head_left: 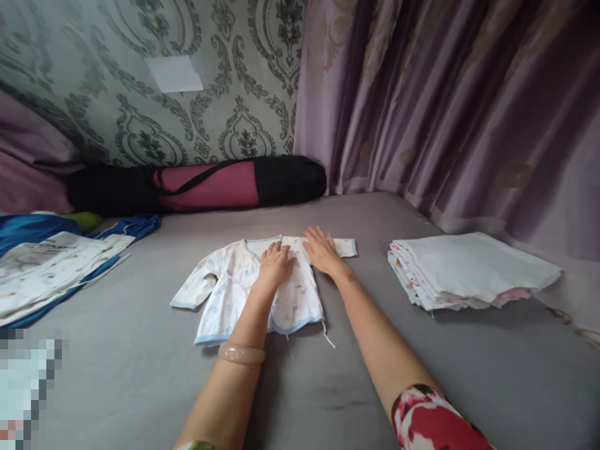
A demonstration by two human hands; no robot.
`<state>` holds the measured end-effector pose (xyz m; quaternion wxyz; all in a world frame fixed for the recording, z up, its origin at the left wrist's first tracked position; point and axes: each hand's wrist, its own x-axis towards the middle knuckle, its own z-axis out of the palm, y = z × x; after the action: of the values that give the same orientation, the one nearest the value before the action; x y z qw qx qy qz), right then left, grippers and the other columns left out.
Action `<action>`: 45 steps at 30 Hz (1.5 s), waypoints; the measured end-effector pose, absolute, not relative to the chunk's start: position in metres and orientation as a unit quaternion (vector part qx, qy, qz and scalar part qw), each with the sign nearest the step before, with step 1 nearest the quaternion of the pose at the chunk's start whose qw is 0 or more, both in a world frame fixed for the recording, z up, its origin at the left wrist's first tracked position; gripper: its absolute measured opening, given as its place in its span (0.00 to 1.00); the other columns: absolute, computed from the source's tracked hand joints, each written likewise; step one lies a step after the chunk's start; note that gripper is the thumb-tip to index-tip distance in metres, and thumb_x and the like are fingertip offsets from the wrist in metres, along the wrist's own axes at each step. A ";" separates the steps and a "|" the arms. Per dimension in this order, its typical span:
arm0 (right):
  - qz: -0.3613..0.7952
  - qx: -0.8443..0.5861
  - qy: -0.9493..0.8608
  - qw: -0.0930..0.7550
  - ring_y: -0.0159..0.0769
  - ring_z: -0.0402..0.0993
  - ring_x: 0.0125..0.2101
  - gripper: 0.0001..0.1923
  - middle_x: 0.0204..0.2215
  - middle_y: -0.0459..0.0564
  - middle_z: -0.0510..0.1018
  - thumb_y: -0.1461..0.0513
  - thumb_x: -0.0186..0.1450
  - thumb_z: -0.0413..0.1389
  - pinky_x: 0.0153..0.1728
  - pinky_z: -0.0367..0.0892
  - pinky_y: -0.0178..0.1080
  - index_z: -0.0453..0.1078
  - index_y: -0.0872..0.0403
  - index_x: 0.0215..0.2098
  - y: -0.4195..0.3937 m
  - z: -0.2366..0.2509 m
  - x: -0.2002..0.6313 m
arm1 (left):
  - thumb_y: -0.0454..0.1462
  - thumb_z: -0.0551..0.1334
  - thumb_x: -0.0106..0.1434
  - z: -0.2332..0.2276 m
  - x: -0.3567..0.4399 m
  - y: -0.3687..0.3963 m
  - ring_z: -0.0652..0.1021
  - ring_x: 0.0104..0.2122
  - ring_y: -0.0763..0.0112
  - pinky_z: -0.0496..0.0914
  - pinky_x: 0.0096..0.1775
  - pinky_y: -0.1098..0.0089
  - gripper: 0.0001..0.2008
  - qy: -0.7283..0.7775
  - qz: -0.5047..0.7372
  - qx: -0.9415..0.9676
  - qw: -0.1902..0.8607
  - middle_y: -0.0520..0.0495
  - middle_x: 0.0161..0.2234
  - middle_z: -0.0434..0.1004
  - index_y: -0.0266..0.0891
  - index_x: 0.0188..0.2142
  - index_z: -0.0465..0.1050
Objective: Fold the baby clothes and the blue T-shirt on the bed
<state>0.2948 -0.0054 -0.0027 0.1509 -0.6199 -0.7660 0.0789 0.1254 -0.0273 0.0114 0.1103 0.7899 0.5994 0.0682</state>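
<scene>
As a white shirt (pixel 296 304) lies flat, both hands (pixel 274 265) (pixel 322 250) on it, palms down, outstretched

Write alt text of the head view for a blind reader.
A person's left hand and right hand lie on a blue-trimmed white baby shirt spread on a gray sheet. Folded cloths lie right; a black-and-maroon bag lies behind.

two hands (pixel 275 265), one shirt (pixel 297 297), two cloth piles (pixel 482 269), one bangle (pixel 241 354), one bag (pixel 220 189)
</scene>
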 end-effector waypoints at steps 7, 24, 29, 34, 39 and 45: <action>0.147 -0.586 -0.793 0.079 0.43 0.37 0.68 0.31 0.69 0.52 0.46 0.51 0.73 0.32 0.65 0.32 0.54 0.47 0.57 0.70 -0.013 -0.013 0.267 | 0.44 0.56 0.65 0.016 0.124 -0.029 0.59 0.63 0.54 0.56 0.59 0.49 0.20 0.585 0.030 0.791 0.177 0.39 0.60 0.63 0.45 0.55 0.63; 0.115 -0.738 -0.663 0.054 0.47 0.36 0.68 0.36 0.69 0.62 0.44 0.50 0.72 0.32 0.65 0.32 0.54 0.45 0.67 0.69 -0.009 -0.016 0.312 | 0.48 0.59 0.63 0.008 0.117 -0.022 0.50 0.67 0.50 0.42 0.62 0.41 0.28 0.590 -0.005 0.784 0.190 0.38 0.68 0.49 0.46 0.60 0.58; 0.096 -0.784 -0.613 0.038 0.48 0.38 0.68 0.35 0.68 0.63 0.46 0.52 0.73 0.33 0.65 0.34 0.54 0.45 0.68 0.68 -0.010 -0.014 0.330 | 0.47 0.59 0.63 0.009 0.117 -0.022 0.50 0.67 0.50 0.42 0.62 0.40 0.28 0.589 -0.006 0.784 0.194 0.38 0.68 0.48 0.45 0.60 0.58; 0.079 -0.738 -0.668 0.060 0.46 0.37 0.68 0.32 0.69 0.62 0.45 0.55 0.72 0.35 0.65 0.34 0.54 0.46 0.67 0.68 -0.011 -0.006 0.316 | 0.46 0.60 0.63 0.015 0.120 -0.026 0.51 0.67 0.52 0.41 0.63 0.42 0.27 0.591 -0.005 0.784 0.188 0.38 0.68 0.51 0.43 0.59 0.60; 0.146 -0.575 -0.802 0.065 0.39 0.36 0.69 0.32 0.70 0.53 0.43 0.53 0.73 0.32 0.66 0.35 0.50 0.44 0.60 0.70 -0.012 -0.007 0.276 | 0.42 0.57 0.66 0.032 0.114 -0.033 0.57 0.65 0.57 0.45 0.64 0.45 0.22 0.595 0.051 0.781 0.183 0.39 0.64 0.60 0.42 0.58 0.63; 0.109 -0.566 -0.817 0.022 0.40 0.36 0.69 0.32 0.70 0.55 0.42 0.54 0.72 0.34 0.66 0.34 0.52 0.44 0.62 0.70 -0.014 -0.017 0.264 | 0.40 0.55 0.67 0.054 0.062 -0.028 0.71 0.57 0.59 0.59 0.60 0.61 0.21 0.665 0.135 0.710 0.190 0.38 0.56 0.71 0.36 0.57 0.66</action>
<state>0.2645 -0.0144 -0.0172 0.0221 -0.5661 -0.8168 0.1090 0.0618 -0.0280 0.0542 0.1895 0.7095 0.6650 0.1354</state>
